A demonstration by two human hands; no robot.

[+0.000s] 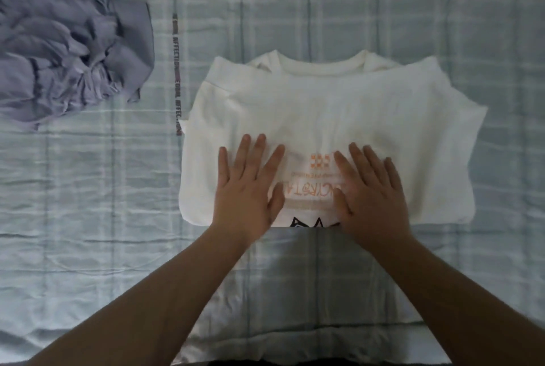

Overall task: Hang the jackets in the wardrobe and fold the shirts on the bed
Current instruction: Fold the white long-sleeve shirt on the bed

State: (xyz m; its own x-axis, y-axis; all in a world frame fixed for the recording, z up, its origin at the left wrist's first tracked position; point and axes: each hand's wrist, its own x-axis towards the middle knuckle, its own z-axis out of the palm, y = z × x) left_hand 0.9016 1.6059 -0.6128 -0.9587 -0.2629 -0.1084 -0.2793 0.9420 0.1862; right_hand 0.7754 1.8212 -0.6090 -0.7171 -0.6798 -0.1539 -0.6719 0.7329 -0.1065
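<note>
- A folded white shirt (324, 100) lies on a pale checked bedspread (413, 11), collar on the side away from the person, orange lettering on its near half.
- The left hand (250, 185) presses flat on the shirt's near left part, fingers straight and spread, gripping nothing.
- The right hand (371, 191) lies flat on the shirt's near right part, fingers extended, holding nothing.
- A crumpled lavender garment (67, 50) sits well apart, far left of the shirt.
- A printed strip (176, 70) runs just left of the shirt.
</note>
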